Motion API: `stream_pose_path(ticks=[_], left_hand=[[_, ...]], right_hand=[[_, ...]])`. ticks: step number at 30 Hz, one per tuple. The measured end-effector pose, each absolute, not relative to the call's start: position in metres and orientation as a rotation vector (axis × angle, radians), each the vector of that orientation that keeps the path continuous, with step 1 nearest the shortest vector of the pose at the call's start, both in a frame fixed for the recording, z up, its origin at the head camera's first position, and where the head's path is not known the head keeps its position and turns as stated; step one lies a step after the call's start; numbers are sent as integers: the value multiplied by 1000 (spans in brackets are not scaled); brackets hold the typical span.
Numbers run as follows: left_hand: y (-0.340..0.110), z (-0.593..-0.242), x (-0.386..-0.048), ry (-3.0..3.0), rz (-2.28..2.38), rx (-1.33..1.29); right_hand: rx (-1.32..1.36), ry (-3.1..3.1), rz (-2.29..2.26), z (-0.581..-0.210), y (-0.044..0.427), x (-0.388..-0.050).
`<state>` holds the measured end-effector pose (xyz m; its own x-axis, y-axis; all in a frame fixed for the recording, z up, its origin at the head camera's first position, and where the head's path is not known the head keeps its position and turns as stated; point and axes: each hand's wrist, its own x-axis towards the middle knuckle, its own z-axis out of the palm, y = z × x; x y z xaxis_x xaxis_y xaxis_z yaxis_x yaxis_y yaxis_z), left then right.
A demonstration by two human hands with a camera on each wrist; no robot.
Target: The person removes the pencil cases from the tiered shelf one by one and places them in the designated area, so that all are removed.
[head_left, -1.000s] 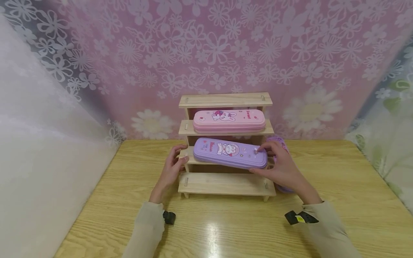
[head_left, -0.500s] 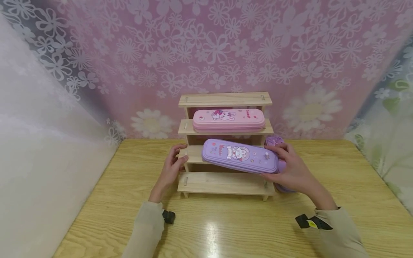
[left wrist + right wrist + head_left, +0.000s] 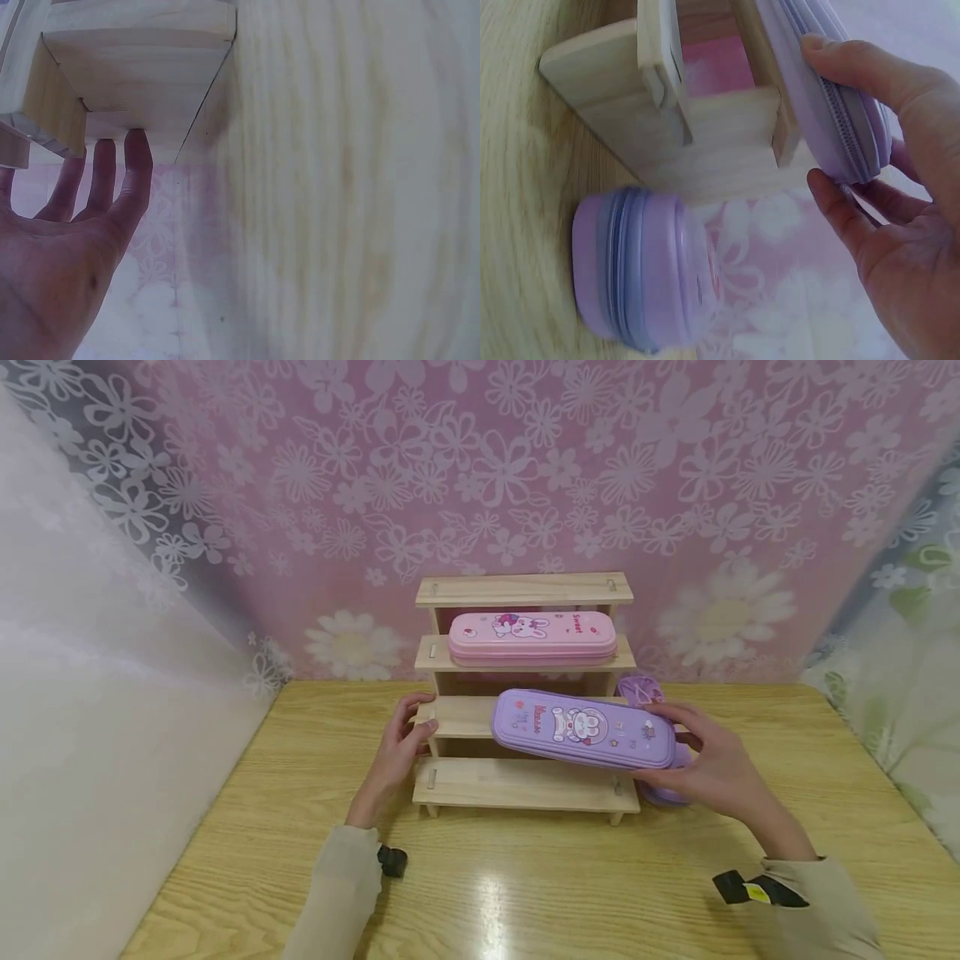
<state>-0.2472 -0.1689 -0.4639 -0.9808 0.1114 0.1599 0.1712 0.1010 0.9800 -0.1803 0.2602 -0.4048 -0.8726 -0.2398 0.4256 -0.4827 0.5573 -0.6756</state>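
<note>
A stepped wooden display shelf (image 3: 517, 783) stands on the table. My left hand (image 3: 399, 752) holds its left end at the second tier from the bottom; in the left wrist view, fingertips (image 3: 136, 142) touch the wood. My right hand (image 3: 712, 768) grips the right end of a purple zippered pencil case (image 3: 581, 729) with a bunny print. The case slants down to the right and sticks out past the shelf's right end. In the right wrist view the thumb lies by its zipper (image 3: 840, 120). A pink pencil case (image 3: 532, 637) lies on the tier above.
Another purple case (image 3: 641, 689) lies on the wood-grain table (image 3: 300, 860) to the right of the shelf, partly hidden behind my right hand. A flowered pink curtain (image 3: 525, 468) hangs close behind the shelf.
My right hand has drawn the purple pencil case to the right and slightly down, off centre on its tier. My left hand has kept its place on the shelf.
</note>
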Motion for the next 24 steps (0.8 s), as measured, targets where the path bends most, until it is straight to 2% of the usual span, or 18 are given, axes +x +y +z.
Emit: stream_pose_path(ticks=[18,24], left_hand=[[-170,-464,-248,-2302,-2059,-321],[-169,-463,-247,-2297,-2061,-318]], right_hand=[[440,-2388,1305,-409,331,-155],[281,-2435,1314,-409,354,-146]])
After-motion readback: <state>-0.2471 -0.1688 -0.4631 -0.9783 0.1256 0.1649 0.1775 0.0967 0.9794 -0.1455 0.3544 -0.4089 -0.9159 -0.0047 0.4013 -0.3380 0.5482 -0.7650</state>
